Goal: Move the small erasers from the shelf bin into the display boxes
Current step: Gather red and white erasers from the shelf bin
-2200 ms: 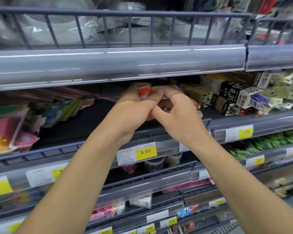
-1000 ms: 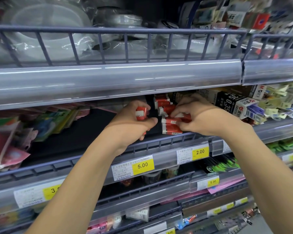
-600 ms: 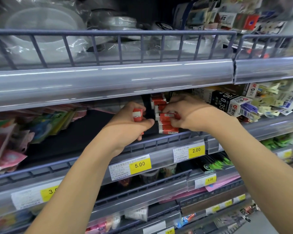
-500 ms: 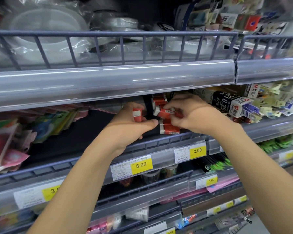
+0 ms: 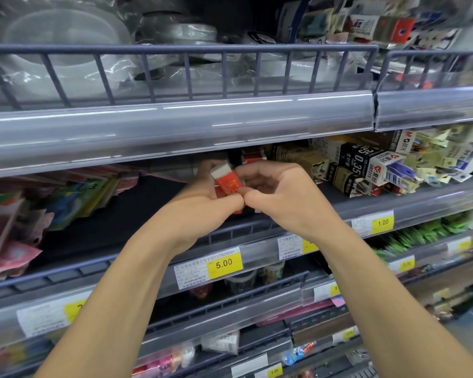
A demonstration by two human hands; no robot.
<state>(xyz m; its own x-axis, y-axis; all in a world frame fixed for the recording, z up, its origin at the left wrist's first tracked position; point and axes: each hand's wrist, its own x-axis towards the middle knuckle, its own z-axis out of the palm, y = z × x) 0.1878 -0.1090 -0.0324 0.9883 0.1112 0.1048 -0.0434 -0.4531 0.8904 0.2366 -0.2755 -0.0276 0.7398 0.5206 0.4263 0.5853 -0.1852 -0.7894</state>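
Both the left hand [image 5: 202, 199] and right hand [image 5: 277, 192] pinch the small red-sleeved white eraser [image 5: 228, 179] near the grey shelf's front rail [image 5: 257, 227]; better to pass it cleanly before releasing.

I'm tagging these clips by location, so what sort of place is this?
Most likely a shop's stationery aisle: tiered shelves with yellow price tags on the rails, boxed pen refills stacked at right, and both hands holding a red-sleeved eraser.

Right hand [image 5: 280, 195] hides erasers behind; lower half of eraser [image 5: 228, 183] hidden by both thumbs.
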